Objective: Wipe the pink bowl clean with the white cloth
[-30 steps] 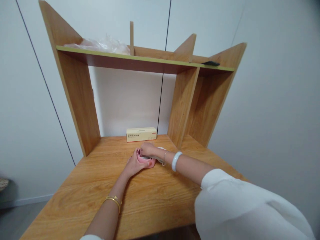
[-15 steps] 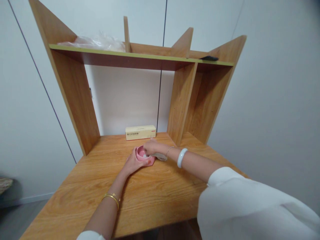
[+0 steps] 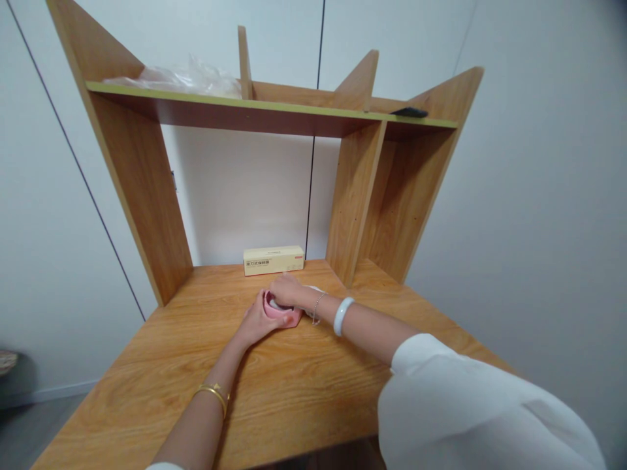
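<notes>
A small pink container (image 3: 285,319), like a bowl with an angular base, sits on the wooden desk. My left hand (image 3: 257,321) grips it from the left, thumb along the near side and fingers round the far side. Over its opening, my right hand (image 3: 288,290) is closed, with its fingertips inside the rim. Under those fingers shows a bit of thin whitish cloth or tissue (image 3: 277,305). More pale material lies by the right wrist, partly hidden; I cannot tell whether it is one piece.
Behind the hands stands a long cream box (image 3: 273,261) with printed lettering. A wooden shelf unit (image 3: 362,196) rises from the back of the desk (image 3: 274,391). Its upper shelf bears a clear plastic bag (image 3: 191,79) and a flat black object (image 3: 410,112).
My right hand has shifted slightly left and presses over the pink container's opening. The pale material at the wrist shows less. My left hand keeps its hold.
</notes>
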